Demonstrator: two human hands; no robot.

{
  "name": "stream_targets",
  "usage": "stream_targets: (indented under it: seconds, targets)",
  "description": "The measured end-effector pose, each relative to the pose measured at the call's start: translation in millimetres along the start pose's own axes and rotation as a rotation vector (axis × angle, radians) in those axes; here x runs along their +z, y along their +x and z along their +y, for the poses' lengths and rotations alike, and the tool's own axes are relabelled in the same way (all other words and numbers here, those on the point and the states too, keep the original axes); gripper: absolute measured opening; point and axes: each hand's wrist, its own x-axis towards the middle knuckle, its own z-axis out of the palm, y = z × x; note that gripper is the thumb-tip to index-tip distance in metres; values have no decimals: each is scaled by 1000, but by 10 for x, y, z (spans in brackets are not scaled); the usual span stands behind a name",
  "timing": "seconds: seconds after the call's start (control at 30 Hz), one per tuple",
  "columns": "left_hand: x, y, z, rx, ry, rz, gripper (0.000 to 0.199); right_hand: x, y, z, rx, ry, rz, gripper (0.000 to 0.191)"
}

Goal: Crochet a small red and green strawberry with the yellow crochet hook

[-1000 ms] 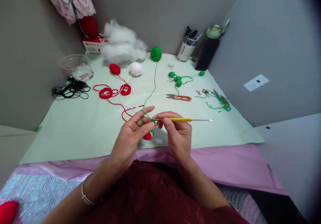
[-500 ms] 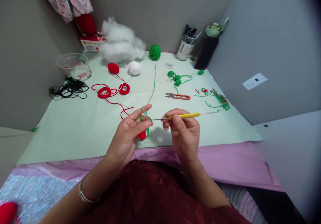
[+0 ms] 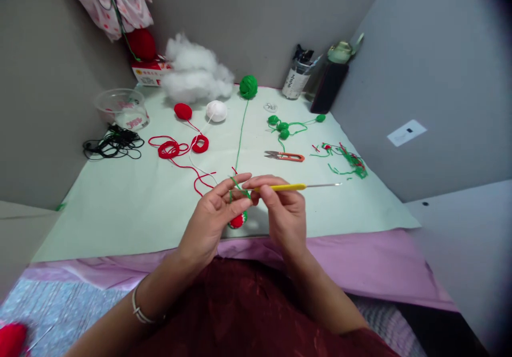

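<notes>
My left hand [image 3: 214,216] pinches a small crocheted piece [image 3: 237,220], red with a white and green edge, which hangs under the thumb. Green yarn loops over the left fingers and runs up to a green yarn ball [image 3: 248,87]. Closed round a yellow-handled crochet hook [image 3: 294,187] is my right hand [image 3: 285,213]. One metal end of the hook reaches the green yarn at the left fingertips; the other points right. Both hands' fingertips almost meet, and the exact stitch is too small to make out.
Orange-handled snips [image 3: 291,157], small green balls [image 3: 283,127] and yarn scraps [image 3: 354,160] lie to the right. Left are red yarn coils [image 3: 168,148], black cord [image 3: 114,143] and a clear tub [image 3: 122,109]. White stuffing [image 3: 196,72], a labelled jar [image 3: 296,81] and a dark bottle [image 3: 329,85] stand behind.
My right hand has moved left with the hook, closing the gap to my left hand. The left hand and crocheted piece have shifted slightly right.
</notes>
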Motion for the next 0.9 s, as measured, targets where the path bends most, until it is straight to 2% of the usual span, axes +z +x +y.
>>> stream_targets:
  seconds: [0.13,0.23,0.33,0.4,0.5,0.57,0.63,0.8,0.9]
  targets:
    - [-49,-10,-54,12,55,-96,38,-17,4,23,-3,-70,22,13]
    - [-87,-14,-39,-45,33,-164,36,-39,26,2,-137,-225,54,14]
    - [-70,-21,-7,-105,7,-131,39,-67,94,-5,-255,-339,96,13]
    - [-40,-25,18,-132,-24,-98,41,-110,170,7,-160,-257,143,10]
    - [-6,-19,47,-125,-78,-51,44,-192,269,13,83,22,226,15]
    - [1,-7,54,-103,-104,-13,44,-223,266,-14,127,121,255,17]
    - [5,4,54,-79,-120,25,42,-216,189,-67,57,95,217,14]
    - [27,2,64,-16,-112,92,43,-120,-109,-198,-197,-206,-44,15]
    - [37,-13,77,25,-76,114,41,-97,-176,-226,-291,-349,-74,18]
